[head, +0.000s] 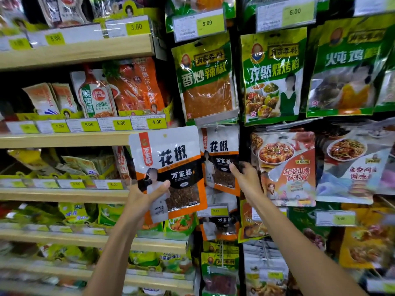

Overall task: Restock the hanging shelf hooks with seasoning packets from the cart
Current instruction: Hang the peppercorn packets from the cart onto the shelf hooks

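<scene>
The left hand (147,195) is gripping a white-black-orange plastic peppercorn packet (171,159); the right hand (245,178) is pinching the matching hanging packet (220,150), with green spice packets (205,82) crowding above.

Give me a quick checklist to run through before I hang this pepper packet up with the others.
1. Left hand grips the new packet: ok, thumb on its lower front.
2. Same product as the hanging packet: ok, the print matches.
3. Right hand holds the hanging packet: ok.
4. New packet lined up over the hanging one: not ok, it sits to its left.
5. Space left for another packet: cannot tell.
</scene>
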Available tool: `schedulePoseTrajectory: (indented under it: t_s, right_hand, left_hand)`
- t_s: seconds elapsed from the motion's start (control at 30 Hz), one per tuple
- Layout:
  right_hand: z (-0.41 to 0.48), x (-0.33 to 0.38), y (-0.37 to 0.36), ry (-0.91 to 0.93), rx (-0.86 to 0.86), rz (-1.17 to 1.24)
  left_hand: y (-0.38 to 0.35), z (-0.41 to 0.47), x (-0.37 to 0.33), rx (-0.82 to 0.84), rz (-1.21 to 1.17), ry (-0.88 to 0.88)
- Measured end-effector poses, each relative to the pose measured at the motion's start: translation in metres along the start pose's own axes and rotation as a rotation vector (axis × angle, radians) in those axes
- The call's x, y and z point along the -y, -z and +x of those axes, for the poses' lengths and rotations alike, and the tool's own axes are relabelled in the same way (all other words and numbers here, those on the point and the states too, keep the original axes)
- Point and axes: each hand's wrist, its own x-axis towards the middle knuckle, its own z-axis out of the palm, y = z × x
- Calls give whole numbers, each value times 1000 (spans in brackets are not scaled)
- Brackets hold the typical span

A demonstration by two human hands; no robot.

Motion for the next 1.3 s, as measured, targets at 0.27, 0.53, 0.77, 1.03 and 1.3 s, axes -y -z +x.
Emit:
schedulePoseTrajectory:
  t_s: [0.27,0.53,0.77,1.03,1.3]
  right_hand:
    - [-75,17,2,87,163,250]
    - [-68,14,9,-2,219,325]
    - [-48,16,16,49,108,281]
    - [-19,29,6,5,62,273]
    - [-3,23,5,-13,23,261]
  left_hand:
    - [-36,-11,19,103,45,96]
    - [-59,-2,24,192,230,4]
    - [-33,45,-26,-587,838,-913]
    - [-11,105,-22,-573,1230,-1043]
    - [-7,116,-7,-546,1170,-1059]
